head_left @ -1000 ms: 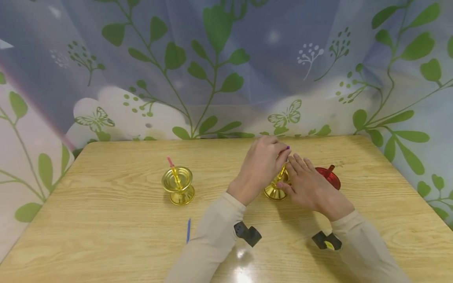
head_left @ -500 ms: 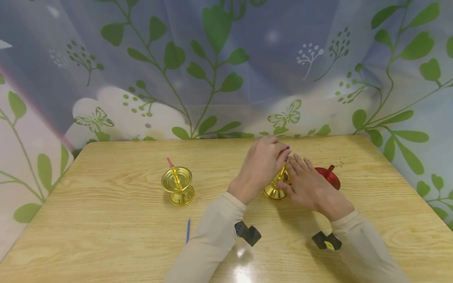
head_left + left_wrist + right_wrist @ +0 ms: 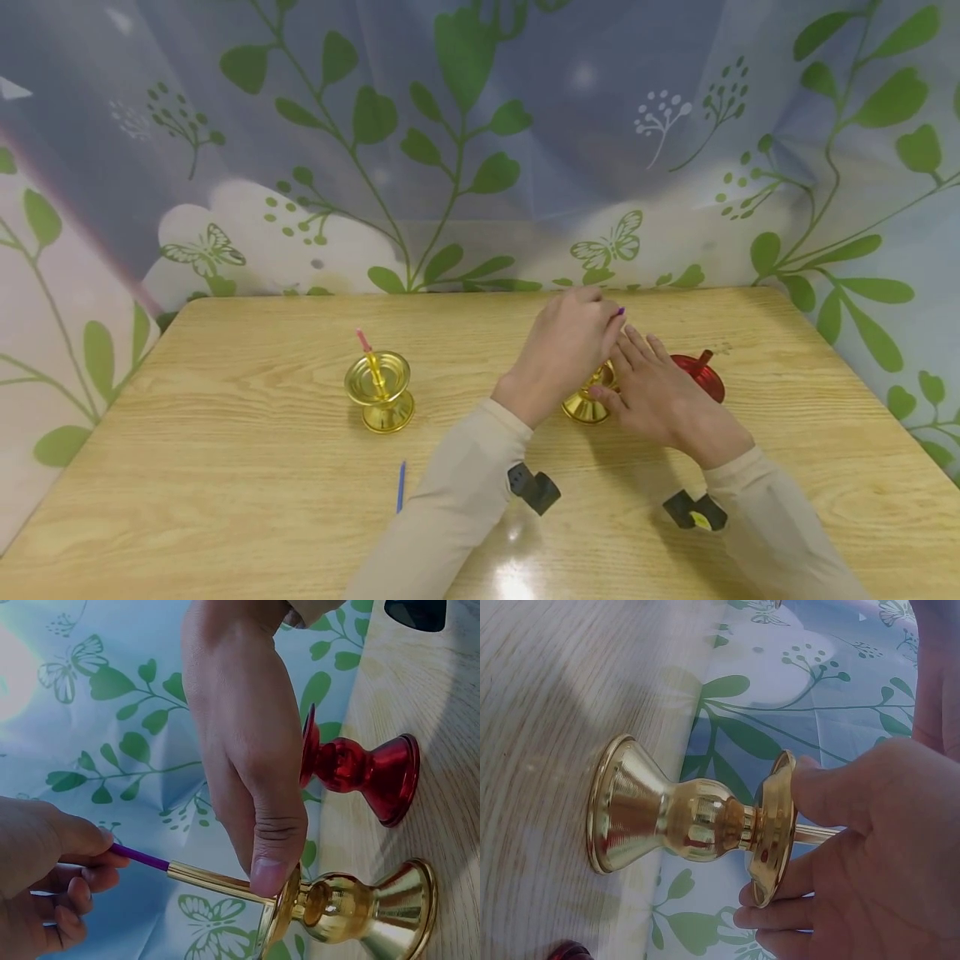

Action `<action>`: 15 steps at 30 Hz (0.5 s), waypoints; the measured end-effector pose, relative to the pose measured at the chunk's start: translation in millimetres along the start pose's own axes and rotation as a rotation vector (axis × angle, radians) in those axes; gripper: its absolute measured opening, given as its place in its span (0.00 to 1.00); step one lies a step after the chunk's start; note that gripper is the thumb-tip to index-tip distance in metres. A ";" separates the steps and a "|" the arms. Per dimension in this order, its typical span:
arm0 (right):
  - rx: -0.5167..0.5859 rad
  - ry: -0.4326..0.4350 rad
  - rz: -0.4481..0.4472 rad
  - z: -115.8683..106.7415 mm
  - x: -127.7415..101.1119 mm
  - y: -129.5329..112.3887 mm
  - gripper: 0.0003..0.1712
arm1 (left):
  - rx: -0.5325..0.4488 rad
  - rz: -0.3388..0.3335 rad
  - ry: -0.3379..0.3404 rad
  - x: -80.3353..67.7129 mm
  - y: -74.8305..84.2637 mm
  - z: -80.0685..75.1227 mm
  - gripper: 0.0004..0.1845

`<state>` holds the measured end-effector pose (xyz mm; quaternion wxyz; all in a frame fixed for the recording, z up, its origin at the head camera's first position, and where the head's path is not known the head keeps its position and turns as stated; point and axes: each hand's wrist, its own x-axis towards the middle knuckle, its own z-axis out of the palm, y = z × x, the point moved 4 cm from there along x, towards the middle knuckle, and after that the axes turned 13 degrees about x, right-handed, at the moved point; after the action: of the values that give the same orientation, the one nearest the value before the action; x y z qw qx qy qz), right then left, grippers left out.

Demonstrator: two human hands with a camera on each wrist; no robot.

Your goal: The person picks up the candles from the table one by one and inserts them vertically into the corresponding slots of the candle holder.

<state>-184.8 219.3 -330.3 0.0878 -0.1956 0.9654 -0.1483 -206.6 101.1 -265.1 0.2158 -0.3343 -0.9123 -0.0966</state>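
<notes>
A pale wooden table (image 3: 225, 467) stood against a curtain printed with green leaves and butterflies (image 3: 450, 150), and everything else lay on the table around a gold candle holder (image 3: 587, 402) standing upright right of the table's middle. The person's left hand (image 3: 562, 354) hovered over that holder with its fingers curled, pinching the tip of a thin purple candle (image 3: 140, 856) whose lower end ran into a gold tube (image 3: 214, 881) rising from the holder's cup. The right hand (image 3: 660, 392) lay against the holder from the right, thumb pressed on the rim of the cup (image 3: 776, 825) and the other fingers curved under it, steadying it. A red candle holder (image 3: 701, 375) stood just beside the gold one, to its right behind the right hand. A second gold holder with a pink candle (image 3: 378, 392) stood well to its left, and a small blue candle (image 3: 401, 487) lay flat in front of that one.
</notes>
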 end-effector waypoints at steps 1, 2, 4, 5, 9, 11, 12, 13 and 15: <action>0.001 0.000 0.000 0.0 0.1 0.0 0.44 | -0.010 -0.005 -0.007 0.1 -0.2 0.0 0.14; 0.004 0.000 0.001 -0.2 0.2 -0.3 0.44 | -0.018 -0.012 -0.015 0.2 -0.3 0.1 0.14; 0.005 0.003 -0.001 -0.1 0.5 -0.1 0.44 | -0.030 -0.017 -0.027 0.4 -0.2 0.1 0.14; 0.007 0.005 -0.001 -0.2 0.6 -0.3 0.44 | -0.036 -0.018 -0.029 0.4 -0.1 0.3 0.14; 0.005 0.010 0.001 0.0 0.9 0.0 0.44 | -0.082 -0.026 0.000 -1.4 -1.0 3.1 0.14; 0.002 0.010 0.003 0.0 0.7 -0.1 0.44 | -0.118 -0.037 0.021 -4.4 -2.2 7.4 0.14; 0.001 0.009 0.005 0.2 0.7 0.2 0.44 | -0.135 -0.043 0.033 -6.0 -2.8 10.1 0.14; 0.000 0.010 0.004 0.4 0.6 0.2 0.44 | -0.144 -0.049 0.044 -7.8 -3.4 13.0 0.14; 0.000 0.011 0.003 0.8 0.4 0.2 0.44 | -0.161 -0.058 0.065 -10.8 -4.1 18.5 0.13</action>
<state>-185.1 219.1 -331.1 0.0826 -0.1931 0.9662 -0.1494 -208.1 97.7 -286.7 0.2146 -0.3207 -0.9035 -0.1866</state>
